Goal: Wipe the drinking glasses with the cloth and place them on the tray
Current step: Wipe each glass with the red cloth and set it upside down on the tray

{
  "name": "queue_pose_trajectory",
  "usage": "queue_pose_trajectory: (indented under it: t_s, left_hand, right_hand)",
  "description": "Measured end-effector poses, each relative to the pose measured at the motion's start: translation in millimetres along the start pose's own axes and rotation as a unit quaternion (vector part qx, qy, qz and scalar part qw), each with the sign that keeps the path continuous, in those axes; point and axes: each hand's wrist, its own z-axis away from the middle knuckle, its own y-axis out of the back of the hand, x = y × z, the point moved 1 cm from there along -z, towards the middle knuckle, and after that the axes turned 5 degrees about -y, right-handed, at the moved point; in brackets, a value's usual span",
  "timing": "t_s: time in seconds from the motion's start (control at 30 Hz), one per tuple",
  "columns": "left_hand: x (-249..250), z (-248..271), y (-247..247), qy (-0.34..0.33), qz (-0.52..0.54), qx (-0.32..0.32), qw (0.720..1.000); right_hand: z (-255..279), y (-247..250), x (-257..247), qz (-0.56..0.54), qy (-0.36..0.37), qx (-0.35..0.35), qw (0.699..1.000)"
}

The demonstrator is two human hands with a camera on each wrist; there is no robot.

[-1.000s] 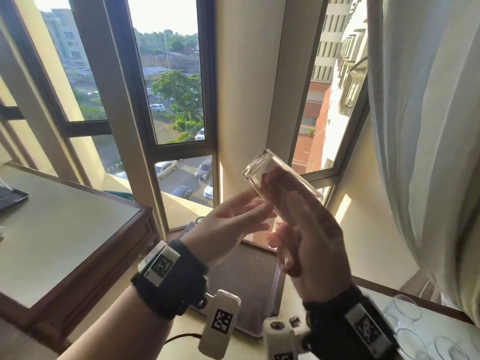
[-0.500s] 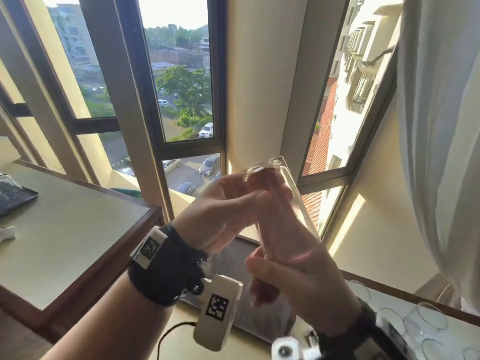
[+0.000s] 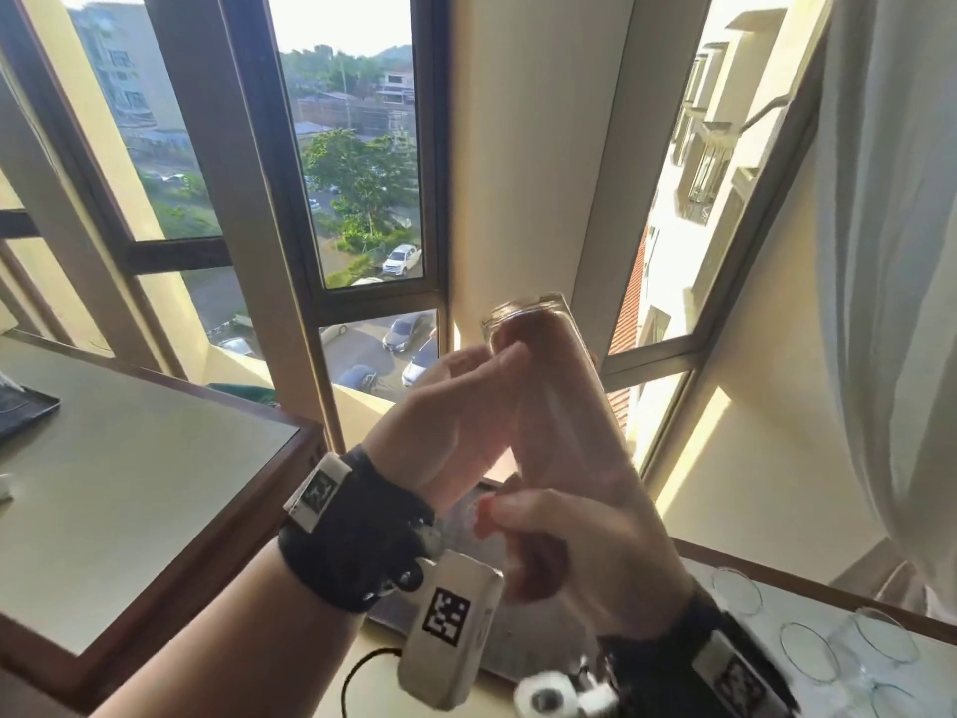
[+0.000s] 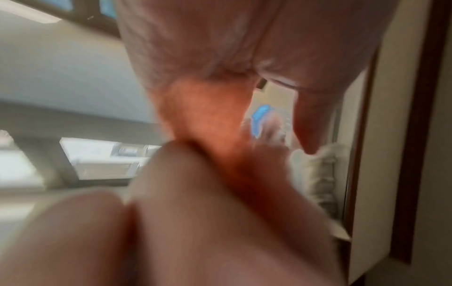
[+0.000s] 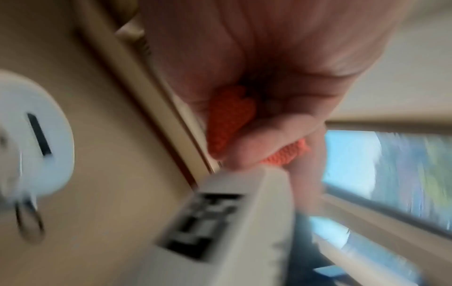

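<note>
A tall clear drinking glass (image 3: 564,386) is held up in front of the window, tilted, with its thick base uppermost. An orange cloth (image 3: 538,355) fills its inside. My left hand (image 3: 481,375) grips the glass's upper part from the left. My right hand (image 3: 518,536) is curled round the lower end and pinches the cloth (image 5: 229,123) where it comes out. In the blurred left wrist view the cloth (image 4: 208,116) shows between the fingers. Below the hands lies a dark grey tray (image 3: 538,655), partly hidden by them.
Several clear glasses (image 3: 808,650) stand on the pale surface at the bottom right. A wood-edged table (image 3: 129,484) is at the left, with a dark flat tray (image 3: 20,412) at its far edge. A white curtain (image 3: 890,251) hangs at the right.
The glass has swung more upright. My left hand has moved onto it and taken hold. My right hand has slid down to its lower end. The head view has tilted upward.
</note>
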Motion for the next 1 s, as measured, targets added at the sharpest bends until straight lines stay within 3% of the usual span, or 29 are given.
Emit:
queue_pose_trajectory:
  t_s: [0.03,0.07,0.1,0.17,0.23,0.27,0.3,0.37,0.4,0.47,0.57,0.63,0.67,0.73,0.77,0.83,0.93,1.0]
  left_hand:
    - [3.4,-3.5,0.0,-0.008,-0.033,0.036,0.999]
    - [6.7,-6.9,-0.7,-0.011,-0.071,0.069,0.995]
    - [7.8,-8.6,-0.3,-0.012,-0.107,0.084,0.991]
    - [4.2,-6.6,3.7,-0.011,-0.137,0.072,0.988]
    - [-0.4,1.2,7.5,-0.012,-0.053,0.011,0.998]
    - [-2.0,4.3,9.1,-0.019,-0.001,-0.026,0.999]
    - [-2.8,6.3,10.8,-0.022,0.035,-0.060,0.997]
    - [-0.7,6.4,8.0,-0.029,0.057,-0.089,0.994]
    - [0.9,5.3,6.5,-0.031,0.051,-0.088,0.994]
    - [3.3,3.0,6.9,-0.022,0.017,-0.064,0.998]
    - [3.6,1.9,18.0,0.012,-0.073,0.003,0.997]
    - [5.4,4.0,21.2,0.027,-0.130,0.042,0.990]
    - [6.8,5.3,19.7,0.037,-0.146,0.055,0.987]
    - [10.8,6.5,14.3,0.057,-0.170,0.071,0.981]
    - [13.6,6.8,11.3,0.067,-0.175,0.072,0.980]
    - [16.5,6.4,8.9,0.062,-0.173,0.065,0.981]
    - [15.3,5.7,13.8,0.023,-0.171,0.104,0.979]
    - [14.8,4.5,20.1,0.014,-0.182,0.111,0.977]
  right_hand:
    - [-7.0,9.7,7.6,0.147,0.013,0.059,0.987]
    - [-15.0,17.3,13.1,0.336,0.029,0.124,0.933]
    - [-20.6,19.5,16.0,0.452,0.055,0.161,0.876]
    - [-22.5,17.1,16.0,0.476,0.092,0.139,0.864]
    - [-15.1,13.7,12.9,0.229,0.061,0.102,0.966]
    - [-8.7,9.6,9.8,0.058,0.013,0.055,0.997]
    - [-3.3,3.8,6.7,-0.089,-0.035,-0.015,0.995]
    - [2.7,-9.5,-3.3,-0.280,-0.036,-0.158,0.946]
    - [-1.2,-10.0,-2.3,-0.306,0.005,-0.182,0.934]
    - [-10.9,-6.9,0.3,-0.290,0.041,-0.103,0.950]
    - [-13.9,8.1,-1.7,-0.107,0.049,0.129,0.985]
    - [-15.7,21.5,2.3,0.086,0.102,0.222,0.966]
    - [-16.9,25.7,3.7,0.208,0.157,0.231,0.937]
    - [-22.3,28.7,12.0,0.450,0.272,0.208,0.825]
    - [-23.6,30.5,19.9,0.523,0.295,0.182,0.779]
    - [-23.7,30.9,33.1,0.606,0.284,0.161,0.725]
    - [-25.1,20.3,39.2,0.641,0.215,0.156,0.720]
    - [-27.8,12.2,38.5,0.627,0.178,0.133,0.747]
